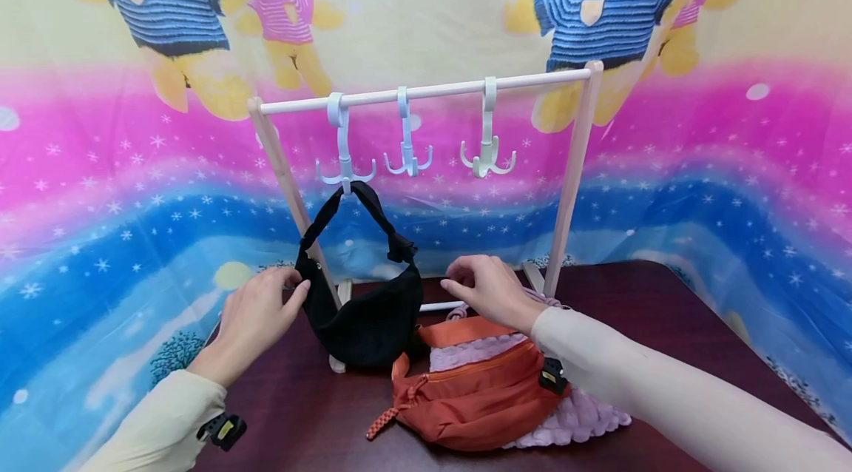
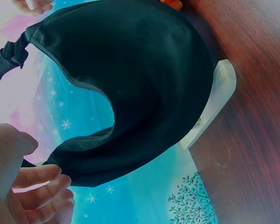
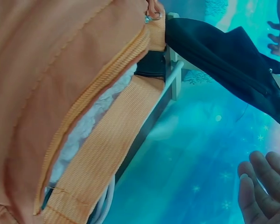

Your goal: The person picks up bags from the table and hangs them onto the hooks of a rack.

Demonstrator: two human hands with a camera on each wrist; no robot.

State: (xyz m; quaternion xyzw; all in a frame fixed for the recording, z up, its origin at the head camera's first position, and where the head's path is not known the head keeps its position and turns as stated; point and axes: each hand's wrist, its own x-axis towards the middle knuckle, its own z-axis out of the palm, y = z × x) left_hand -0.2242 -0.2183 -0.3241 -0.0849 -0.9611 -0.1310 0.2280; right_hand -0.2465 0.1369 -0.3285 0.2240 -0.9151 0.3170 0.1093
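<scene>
A black bag (image 1: 373, 320) hangs by its strap from the leftmost hook (image 1: 344, 154) on the wooden rack. At the bag's left edge is my left hand (image 1: 261, 309), fingers relaxed; in the left wrist view the hand (image 2: 35, 182) is beside the black bag (image 2: 144, 70), and whether it touches is unclear. My right hand (image 1: 489, 283) hovers right of the bag with loosely bent fingers and nothing in them. The right wrist view shows that hand (image 3: 266, 186) apart from the black bag (image 3: 224, 60).
An orange-red waist bag (image 1: 479, 398) lies on a pink fluffy item (image 1: 579, 416) on the dark table (image 1: 639, 309), below my right forearm. Two more hooks, one middle (image 1: 408, 146) and one right (image 1: 489, 139), hang from the rack's bar (image 1: 439, 90). Printed cloth surrounds the table.
</scene>
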